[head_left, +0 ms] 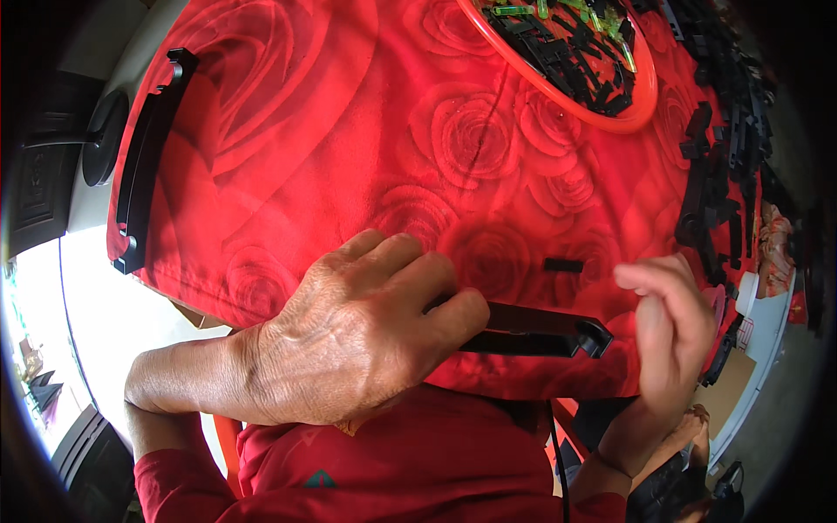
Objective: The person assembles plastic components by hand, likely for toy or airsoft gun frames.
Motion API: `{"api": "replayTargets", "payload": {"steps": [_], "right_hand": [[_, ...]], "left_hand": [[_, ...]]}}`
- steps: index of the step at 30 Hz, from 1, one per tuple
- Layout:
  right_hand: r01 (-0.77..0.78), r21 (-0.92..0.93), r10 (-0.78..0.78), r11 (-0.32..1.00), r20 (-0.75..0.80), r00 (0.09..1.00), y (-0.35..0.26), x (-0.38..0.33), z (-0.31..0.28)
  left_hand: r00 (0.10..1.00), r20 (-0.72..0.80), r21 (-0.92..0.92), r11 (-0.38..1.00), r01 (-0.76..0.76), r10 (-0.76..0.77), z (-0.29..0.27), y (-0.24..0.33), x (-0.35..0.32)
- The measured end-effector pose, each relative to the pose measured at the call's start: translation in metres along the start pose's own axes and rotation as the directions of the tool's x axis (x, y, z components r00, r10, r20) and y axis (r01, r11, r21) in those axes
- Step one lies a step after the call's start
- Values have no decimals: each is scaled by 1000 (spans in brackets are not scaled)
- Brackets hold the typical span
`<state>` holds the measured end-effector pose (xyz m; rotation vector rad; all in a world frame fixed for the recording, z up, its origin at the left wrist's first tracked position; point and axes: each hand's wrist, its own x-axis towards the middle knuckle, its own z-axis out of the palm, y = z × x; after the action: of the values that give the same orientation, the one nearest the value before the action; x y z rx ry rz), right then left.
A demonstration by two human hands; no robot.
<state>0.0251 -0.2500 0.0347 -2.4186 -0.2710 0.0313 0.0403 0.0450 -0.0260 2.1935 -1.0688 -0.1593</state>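
A red rose cloth (366,131) covers the bench. The left hand (349,340) pins a long black bar (532,331) at lower middle. The right hand (671,322), blurry, looks loosely curled, maybe holding nothing.

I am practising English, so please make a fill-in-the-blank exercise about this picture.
1. The left hand grips a long ____ plastic bar.
2. The tablecloth shows red ____.
3. The right hand holds ____.
4. The hoop-rimmed tray has an ____ rim.

Missing words: black; roses; nothing; orange

Red rose-print cloth (349,131); red basin (645,109) holding black parts.
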Motion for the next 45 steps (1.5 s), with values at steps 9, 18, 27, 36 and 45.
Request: {"api": "replayTargets", "payload": {"steps": [9, 18, 27, 36, 45], "right_hand": [[167, -48, -137, 985, 379, 915, -17, 4, 40], [105, 84, -132, 991, 452, 882, -1, 5, 46], [280, -7, -262, 960, 329, 907, 3, -3, 48], [301, -207, -278, 931, 133, 951, 19, -46, 54], [414, -272, -421, 868, 35, 906, 42, -62, 76]], "left_hand": [[993, -109, -112, 992, -67, 55, 9, 4, 6], [994, -81, -228, 970, -90, 73, 11, 3, 7], [969, -185, -104, 977, -185, 164, 17, 1, 2], [937, -312, -43, 983, -179, 157, 26, 3, -14], [964, -176, 79, 978, -191, 202, 39, -8, -22]]}}
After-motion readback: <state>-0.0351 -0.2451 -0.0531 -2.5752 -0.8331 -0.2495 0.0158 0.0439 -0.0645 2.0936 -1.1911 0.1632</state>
